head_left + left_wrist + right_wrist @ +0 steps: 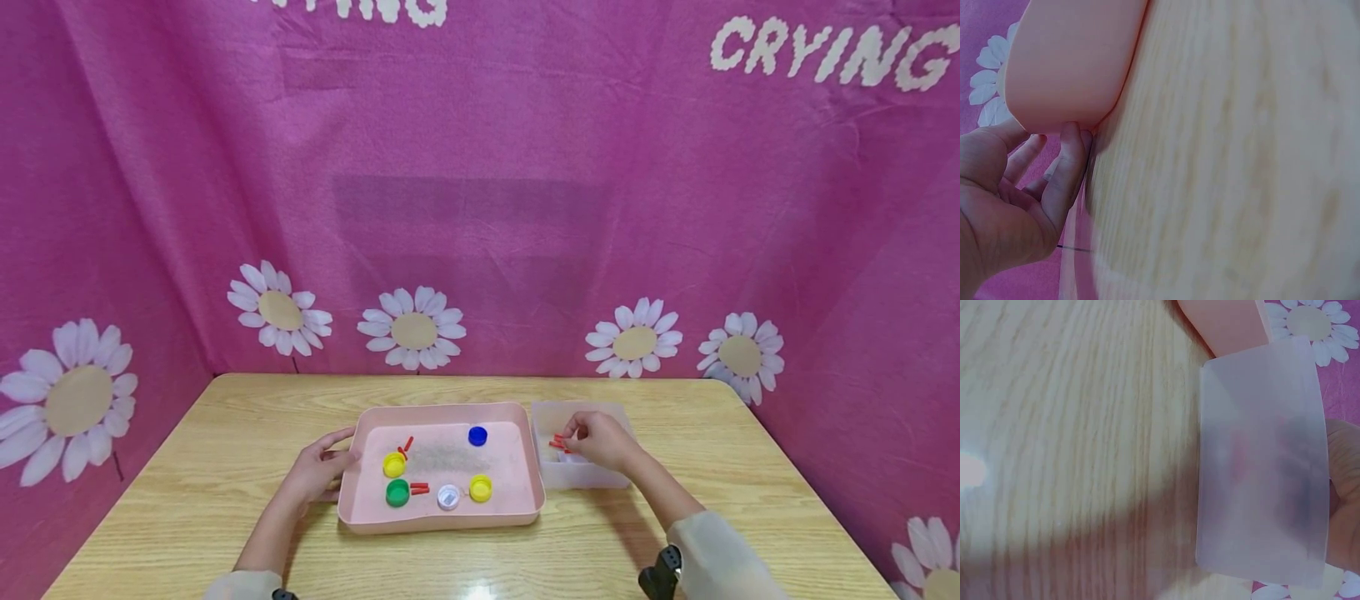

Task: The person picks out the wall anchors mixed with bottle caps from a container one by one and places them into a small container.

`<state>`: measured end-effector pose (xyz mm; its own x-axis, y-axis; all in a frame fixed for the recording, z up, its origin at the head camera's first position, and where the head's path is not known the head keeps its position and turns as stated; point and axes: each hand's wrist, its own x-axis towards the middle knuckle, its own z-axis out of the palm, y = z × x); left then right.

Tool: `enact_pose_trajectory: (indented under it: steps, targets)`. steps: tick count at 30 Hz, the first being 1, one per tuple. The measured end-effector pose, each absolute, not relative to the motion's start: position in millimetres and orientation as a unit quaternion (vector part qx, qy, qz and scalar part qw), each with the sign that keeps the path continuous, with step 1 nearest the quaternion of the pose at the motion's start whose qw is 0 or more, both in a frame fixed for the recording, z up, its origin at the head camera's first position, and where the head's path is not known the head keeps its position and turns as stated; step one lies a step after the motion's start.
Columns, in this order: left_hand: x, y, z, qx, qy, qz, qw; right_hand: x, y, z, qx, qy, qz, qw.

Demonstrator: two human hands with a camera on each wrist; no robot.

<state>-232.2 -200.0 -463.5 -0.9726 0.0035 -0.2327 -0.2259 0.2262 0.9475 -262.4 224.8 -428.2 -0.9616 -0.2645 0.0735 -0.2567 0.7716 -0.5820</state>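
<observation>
My left hand (318, 468) grips the left wall of a pink tray (438, 524), thumb over the rim and fingers against the outside, as the left wrist view shows. Inside the tray lie a blue cap (477, 436), a green cap (397, 492), a white cap (448, 497), two yellow caps (481, 488) and several short red sticks (419, 488). Over a frosted plastic box (585, 477), my right hand (600, 439) reaches in with thumb and fingertips close together, right at some red pieces (557, 445). Whether it pinches one I cannot tell. The box wall hides the fingertips in the right wrist view.
The box stands against the tray's right side on a wooden table (195, 500). A purple cloth (480, 250) with daisies hangs behind the table and along both sides. Grey specks mark the middle of the tray floor.
</observation>
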Motion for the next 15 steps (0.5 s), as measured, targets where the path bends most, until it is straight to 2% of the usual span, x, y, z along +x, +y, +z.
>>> enact_pose_trajectory:
  steps: [15]
  targets:
    - [-233.1, -201.2, -466.3, -0.077, 0.78, 0.613, 0.095, -272.3, 223.6, -429.8, -0.123, 0.947, -0.294, 0.045]
